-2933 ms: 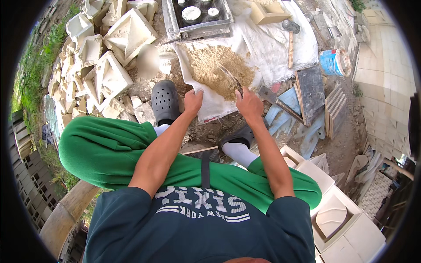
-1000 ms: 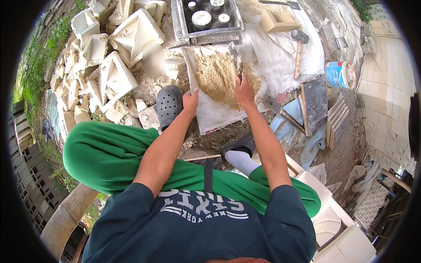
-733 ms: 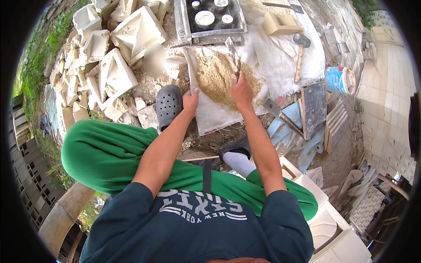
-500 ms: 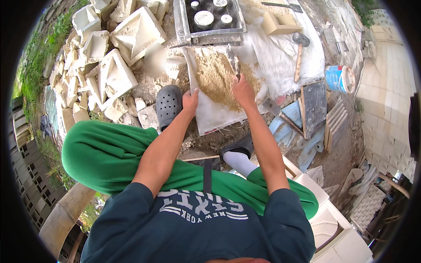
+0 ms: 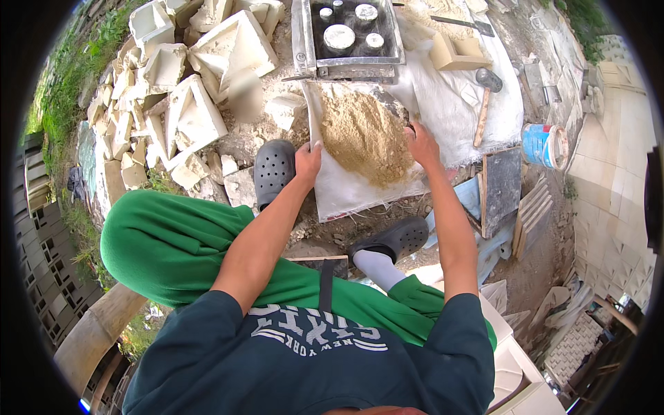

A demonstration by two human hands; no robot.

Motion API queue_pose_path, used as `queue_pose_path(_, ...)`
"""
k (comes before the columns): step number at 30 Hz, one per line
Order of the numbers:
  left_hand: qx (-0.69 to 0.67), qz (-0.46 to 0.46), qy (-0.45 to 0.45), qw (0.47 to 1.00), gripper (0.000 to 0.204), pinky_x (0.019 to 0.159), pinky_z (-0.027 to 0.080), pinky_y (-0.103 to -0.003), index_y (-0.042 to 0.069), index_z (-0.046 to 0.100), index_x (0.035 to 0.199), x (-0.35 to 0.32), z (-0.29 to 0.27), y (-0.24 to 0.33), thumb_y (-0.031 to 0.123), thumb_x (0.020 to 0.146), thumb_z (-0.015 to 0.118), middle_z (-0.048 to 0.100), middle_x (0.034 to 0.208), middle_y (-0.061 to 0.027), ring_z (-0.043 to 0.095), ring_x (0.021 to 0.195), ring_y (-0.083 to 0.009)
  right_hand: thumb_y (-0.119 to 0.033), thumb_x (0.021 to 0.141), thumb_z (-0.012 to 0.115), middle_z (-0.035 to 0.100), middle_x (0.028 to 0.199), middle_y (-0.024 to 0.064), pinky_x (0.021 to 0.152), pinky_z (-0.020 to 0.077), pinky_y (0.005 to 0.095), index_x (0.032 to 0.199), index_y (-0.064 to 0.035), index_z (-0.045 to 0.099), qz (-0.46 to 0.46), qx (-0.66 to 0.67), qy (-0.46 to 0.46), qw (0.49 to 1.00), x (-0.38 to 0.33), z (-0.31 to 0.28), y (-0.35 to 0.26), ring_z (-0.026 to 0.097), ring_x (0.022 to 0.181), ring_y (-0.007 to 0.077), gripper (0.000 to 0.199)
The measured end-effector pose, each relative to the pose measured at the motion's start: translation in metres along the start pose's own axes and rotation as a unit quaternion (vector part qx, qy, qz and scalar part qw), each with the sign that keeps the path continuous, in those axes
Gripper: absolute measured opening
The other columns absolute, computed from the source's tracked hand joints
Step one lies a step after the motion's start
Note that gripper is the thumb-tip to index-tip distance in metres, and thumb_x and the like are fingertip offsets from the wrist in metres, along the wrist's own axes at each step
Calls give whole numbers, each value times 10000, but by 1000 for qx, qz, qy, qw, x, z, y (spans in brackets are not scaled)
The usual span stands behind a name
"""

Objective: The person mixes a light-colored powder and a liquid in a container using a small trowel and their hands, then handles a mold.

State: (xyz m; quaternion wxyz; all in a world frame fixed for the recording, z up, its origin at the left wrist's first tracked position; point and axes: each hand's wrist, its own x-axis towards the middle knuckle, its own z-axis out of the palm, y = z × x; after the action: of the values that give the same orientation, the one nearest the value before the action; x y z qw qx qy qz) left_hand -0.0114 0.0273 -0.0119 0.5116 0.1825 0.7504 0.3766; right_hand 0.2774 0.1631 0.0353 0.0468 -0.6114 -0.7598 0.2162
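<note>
A mound of tan, sandy powder (image 5: 363, 135) lies on a whitish woven sheet (image 5: 346, 200) on the ground before me. My left hand (image 5: 308, 160) is closed on the left edge of this sheet, which stands raised along that side. On the right of the mound, my right hand (image 5: 423, 146) grips a tool with a dark, flat blade (image 5: 394, 105); the blade rests against the powder, and its exact kind is unclear. Just beyond the mound sits a dark rectangular mould (image 5: 356, 66) with several round, white-topped posts inside.
Broken cream-coloured cast blocks (image 5: 200, 114) are heaped at the left. A mallet (image 5: 485, 104), a cream box-shaped block (image 5: 456, 52) and a long flat bar (image 5: 460, 25) lie toward the far right. Further right are a blue bucket (image 5: 545, 145) and a dark board (image 5: 501, 190).
My right hand has moved right with the dark-bladed tool, drawing away from the mound's middle. The powder now looks more heaped. My left hand keeps its hold on the sheet's edge.
</note>
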Motion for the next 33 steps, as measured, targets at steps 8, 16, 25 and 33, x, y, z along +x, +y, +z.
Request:
queue_pose_path(8,-32,13,22,999,324,572,357,-310,-40,619,853,3,6,8,267,926,547,484,664,-14,413,636,-93,-356,945,467,655,1010,144,707,513,480,1076,-95,604,-127,-63,15,990,41,16,-16,633,840,395,323)
queue_pose_path(16,37,25,49,998,334,536,337,-313,-24,631,795,-1,1,17,278,920,561,450,609,10,374,585,-77,-376,927,495,668,973,89,643,538,449,1037,-126,627,-234,-85,-36,968,35,-9,-14,656,760,342,303)
queue_pose_path(25,10,46,36,998,357,537,366,-349,-55,564,756,2,8,13,260,922,531,440,553,-55,396,554,-117,-356,920,504,677,955,107,663,540,454,1043,-115,633,-180,-75,38,980,55,12,-52,657,766,346,300)
queue_pose_path(33,-14,15,35,999,348,501,320,-290,-25,637,803,4,0,7,288,932,559,431,597,35,370,555,-66,-355,904,519,681,935,117,696,526,444,1029,-104,644,-248,-105,-109,957,43,-32,-46,654,821,324,307)
